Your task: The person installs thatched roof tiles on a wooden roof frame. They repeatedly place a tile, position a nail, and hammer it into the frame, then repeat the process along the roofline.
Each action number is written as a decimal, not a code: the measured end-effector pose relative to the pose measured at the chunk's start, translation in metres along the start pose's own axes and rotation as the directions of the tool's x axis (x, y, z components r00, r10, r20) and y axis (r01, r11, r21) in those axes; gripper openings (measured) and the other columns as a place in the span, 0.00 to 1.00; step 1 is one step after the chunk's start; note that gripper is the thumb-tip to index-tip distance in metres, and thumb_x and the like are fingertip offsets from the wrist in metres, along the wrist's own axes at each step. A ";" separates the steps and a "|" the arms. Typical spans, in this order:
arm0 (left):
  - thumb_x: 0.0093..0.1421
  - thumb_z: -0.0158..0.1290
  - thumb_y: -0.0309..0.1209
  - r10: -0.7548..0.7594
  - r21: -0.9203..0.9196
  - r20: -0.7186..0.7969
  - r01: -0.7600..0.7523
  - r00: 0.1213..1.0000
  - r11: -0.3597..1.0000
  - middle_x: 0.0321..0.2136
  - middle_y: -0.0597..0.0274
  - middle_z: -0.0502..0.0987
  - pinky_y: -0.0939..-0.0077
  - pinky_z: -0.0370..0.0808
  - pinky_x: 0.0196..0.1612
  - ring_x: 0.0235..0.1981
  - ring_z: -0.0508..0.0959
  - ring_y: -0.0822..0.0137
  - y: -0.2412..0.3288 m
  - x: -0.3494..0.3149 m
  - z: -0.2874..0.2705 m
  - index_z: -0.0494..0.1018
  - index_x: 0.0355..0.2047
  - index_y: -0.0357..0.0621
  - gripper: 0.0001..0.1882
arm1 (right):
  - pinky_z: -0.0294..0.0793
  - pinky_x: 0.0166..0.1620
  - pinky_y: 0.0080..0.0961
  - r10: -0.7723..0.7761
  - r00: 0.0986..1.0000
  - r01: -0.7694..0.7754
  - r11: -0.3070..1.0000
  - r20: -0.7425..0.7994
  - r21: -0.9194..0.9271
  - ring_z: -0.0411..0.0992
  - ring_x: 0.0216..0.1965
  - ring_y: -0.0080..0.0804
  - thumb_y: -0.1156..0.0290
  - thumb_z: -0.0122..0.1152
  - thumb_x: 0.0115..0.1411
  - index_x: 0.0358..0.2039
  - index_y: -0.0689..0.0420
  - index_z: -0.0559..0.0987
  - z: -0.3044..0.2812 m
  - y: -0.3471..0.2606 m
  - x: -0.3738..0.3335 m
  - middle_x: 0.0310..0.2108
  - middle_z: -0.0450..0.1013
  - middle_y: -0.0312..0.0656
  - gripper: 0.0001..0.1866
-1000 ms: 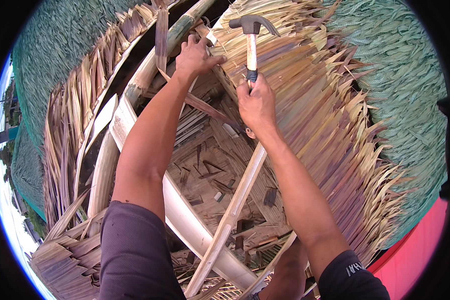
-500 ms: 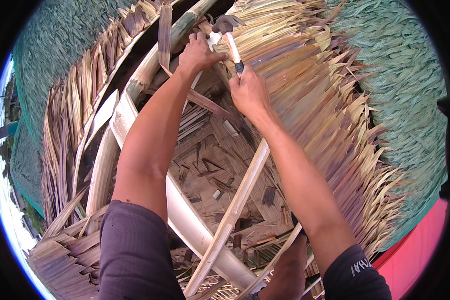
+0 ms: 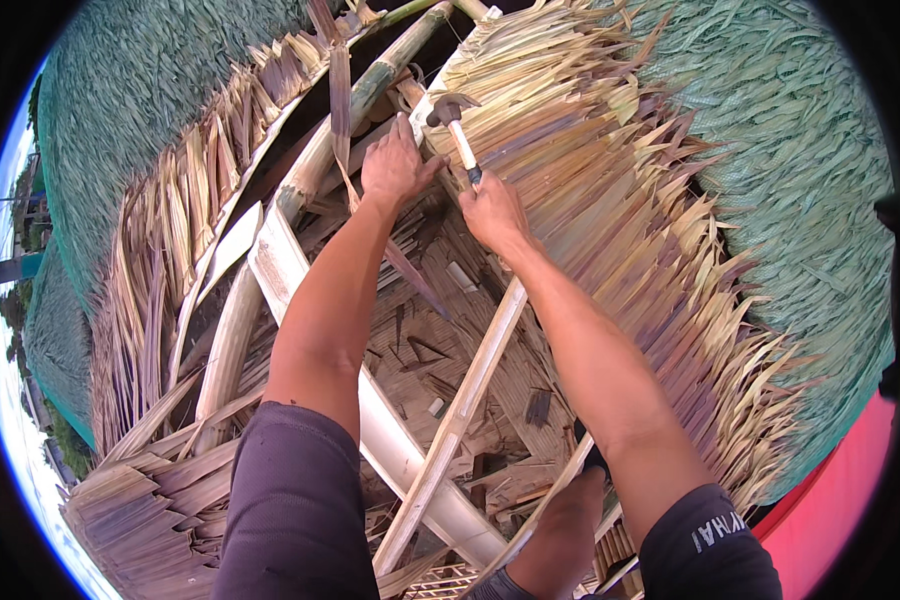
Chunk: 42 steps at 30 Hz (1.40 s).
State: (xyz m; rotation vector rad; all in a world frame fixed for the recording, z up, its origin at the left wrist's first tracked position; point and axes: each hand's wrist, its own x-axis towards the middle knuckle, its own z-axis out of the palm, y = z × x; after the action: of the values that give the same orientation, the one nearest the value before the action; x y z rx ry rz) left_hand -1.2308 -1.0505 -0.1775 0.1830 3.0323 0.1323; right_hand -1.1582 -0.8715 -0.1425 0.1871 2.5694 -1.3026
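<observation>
My right hand [image 3: 493,213] is closed round the dark grip of a claw hammer [image 3: 457,132]. The hammer has a pale shaft, and its dark head is over a pale wooden strip [image 3: 426,106] along the edge of the thatch. My left hand [image 3: 398,168] is at this strip, just left of the hammer head; its thumb and fingers lie on either side of the strip and seem to grip it. No nail can be made out. Dry palm-leaf thatch [image 3: 580,180] spreads to the right of both hands.
A bamboo pole [image 3: 370,85] curves past my left hand. A pale board [image 3: 390,440] and a wooden slat [image 3: 460,410] cross over an opening, with a debris-strewn woven floor [image 3: 420,370] below. Green netting [image 3: 800,150] covers the outer thatch. My bent leg [image 3: 560,530] is at the bottom.
The view has shifted, so both hands appear lower in the picture. The hammer head seems a little lower and nearer the strip. Both hands keep their holds.
</observation>
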 end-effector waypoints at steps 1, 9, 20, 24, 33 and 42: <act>0.58 0.59 0.57 0.033 0.043 0.039 -0.035 0.999 0.998 0.70 0.39 0.56 0.58 0.61 0.70 0.70 0.61 0.47 0.004 -0.016 -0.007 0.49 0.70 0.28 0.55 | 0.75 0.43 0.54 0.005 1.000 -0.004 1.000 -0.021 0.031 0.76 0.41 0.67 0.67 0.56 0.61 0.41 0.69 0.74 -0.014 0.004 -0.023 0.34 0.77 0.66 0.16; 0.58 0.60 0.52 -0.096 -0.093 0.795 0.276 0.599 0.957 0.64 0.33 0.61 0.52 0.69 0.63 0.60 0.71 0.38 0.128 -0.351 -0.091 0.36 0.74 0.34 0.59 | 0.69 0.23 0.30 0.338 0.937 -0.334 0.801 0.085 0.497 0.69 0.17 0.26 0.69 0.60 0.62 0.32 0.60 0.74 -0.113 0.078 -0.263 0.18 0.69 0.35 0.08; 0.67 0.42 0.27 -0.125 0.170 0.532 0.039 0.838 0.985 0.49 0.46 0.70 0.57 0.73 0.53 0.46 0.79 0.51 0.140 -0.390 -0.055 0.36 0.76 0.45 0.41 | 0.60 0.17 0.20 0.193 0.836 -0.509 0.620 0.513 0.597 0.58 0.13 0.15 0.68 0.61 0.65 0.34 0.54 0.73 -0.121 0.060 -0.304 0.17 0.62 0.27 0.06; 0.67 0.43 0.27 -0.106 0.181 0.426 0.030 0.898 0.983 0.48 0.46 0.72 0.58 0.74 0.52 0.46 0.80 0.52 0.137 -0.400 -0.039 0.36 0.76 0.48 0.41 | 0.59 0.17 0.19 0.238 0.814 -0.579 0.411 0.530 0.704 0.58 0.13 0.15 0.69 0.63 0.63 0.34 0.54 0.73 -0.126 0.064 -0.356 0.18 0.62 0.27 0.07; 0.61 0.55 0.30 0.202 -0.298 0.171 -0.145 0.964 0.944 0.55 0.45 0.74 0.56 0.74 0.54 0.52 0.76 0.46 0.221 -0.455 -0.076 0.63 0.64 0.41 0.31 | 0.60 0.18 0.23 0.609 0.773 -0.355 0.180 0.180 0.917 0.57 0.12 0.17 0.69 0.62 0.64 0.37 0.54 0.73 -0.218 0.099 -0.623 0.17 0.61 0.28 0.07; 0.60 0.60 0.26 0.903 -0.868 0.157 -0.381 0.399 0.319 0.35 0.52 0.82 0.64 0.78 0.41 0.39 0.84 0.56 0.481 -0.643 -0.135 0.76 0.46 0.40 0.13 | 0.61 0.23 0.23 0.745 0.644 0.067 -0.285 0.177 0.956 0.57 0.15 0.18 0.64 0.62 0.63 0.35 0.47 0.70 -0.251 0.178 -0.786 0.17 0.59 0.26 0.08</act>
State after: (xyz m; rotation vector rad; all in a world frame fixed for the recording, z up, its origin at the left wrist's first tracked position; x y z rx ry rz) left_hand -0.5548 -0.6654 0.0624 1.2065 1.7324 1.0808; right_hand -0.4051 -0.5637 0.0839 1.7662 0.5085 -2.7445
